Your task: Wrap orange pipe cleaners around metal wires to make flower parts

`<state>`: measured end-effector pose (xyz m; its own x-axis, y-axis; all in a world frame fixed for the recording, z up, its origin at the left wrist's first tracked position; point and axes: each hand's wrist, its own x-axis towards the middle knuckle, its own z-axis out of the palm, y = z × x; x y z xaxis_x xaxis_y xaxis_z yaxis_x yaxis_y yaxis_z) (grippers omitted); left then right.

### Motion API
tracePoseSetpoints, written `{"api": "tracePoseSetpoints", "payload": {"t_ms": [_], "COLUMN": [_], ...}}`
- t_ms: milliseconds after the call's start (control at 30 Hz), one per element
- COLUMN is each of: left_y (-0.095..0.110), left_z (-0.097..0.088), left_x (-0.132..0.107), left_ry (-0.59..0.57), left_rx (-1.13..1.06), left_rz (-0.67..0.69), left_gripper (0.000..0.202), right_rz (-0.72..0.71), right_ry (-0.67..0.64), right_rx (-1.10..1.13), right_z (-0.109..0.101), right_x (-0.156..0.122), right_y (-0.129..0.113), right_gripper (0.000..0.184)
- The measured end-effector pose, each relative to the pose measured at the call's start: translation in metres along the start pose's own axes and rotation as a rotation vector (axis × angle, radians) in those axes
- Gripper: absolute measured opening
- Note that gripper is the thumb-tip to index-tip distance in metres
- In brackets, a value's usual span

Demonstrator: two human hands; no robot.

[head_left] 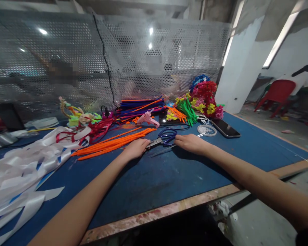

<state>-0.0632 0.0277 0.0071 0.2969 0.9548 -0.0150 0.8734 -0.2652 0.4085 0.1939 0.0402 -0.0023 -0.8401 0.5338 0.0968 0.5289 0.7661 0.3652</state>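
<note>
Dark-blue-handled scissors (167,135) are between my two hands at the middle of the table, blades pointing left. My left hand (136,149) is closed, its fingertips at the scissors' blade end. My right hand (189,142) is closed in a pinch just right of the handles. Thin metal rods (160,151) stick out to its left over the blue tabletop, with shiny ends showing on its far side; the middle is hidden by the hand. Orange pipe cleaners (110,145) lie in a loose row beside my left hand.
A pink glue gun (148,118) lies behind the scissors. White ribbons (28,160) spread over the left side. Pipe-cleaner flowers (204,97) and green stems (190,112) stand at the back, near a round white dish (206,130) and a phone (226,128). A perforated metal screen (143,61) closes the back.
</note>
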Motion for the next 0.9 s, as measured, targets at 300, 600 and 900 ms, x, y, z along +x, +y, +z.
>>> {"api": "tracePoseSetpoints", "payload": {"t_ms": [300, 600, 900], "left_y": [0.001, -0.003, -0.003], "left_z": [0.000, 0.001, 0.001], "left_x": [-0.001, 0.002, 0.001], "left_ry": [0.004, 0.018, 0.047], "left_rx": [-0.008, -0.012, -0.046], "left_rz": [-0.011, -0.005, -0.036], "left_gripper": [0.041, 0.039, 0.038], "right_rz": [0.042, 0.024, 0.048], "right_ry": [0.063, 0.033, 0.005], "right_rx": [0.177, 0.046, -0.006], "right_z": [0.004, -0.001, -0.001], "right_x": [0.001, 0.001, 0.003], "right_y": [0.006, 0.001, -0.007], "right_gripper": [0.020, 0.014, 0.020]}}
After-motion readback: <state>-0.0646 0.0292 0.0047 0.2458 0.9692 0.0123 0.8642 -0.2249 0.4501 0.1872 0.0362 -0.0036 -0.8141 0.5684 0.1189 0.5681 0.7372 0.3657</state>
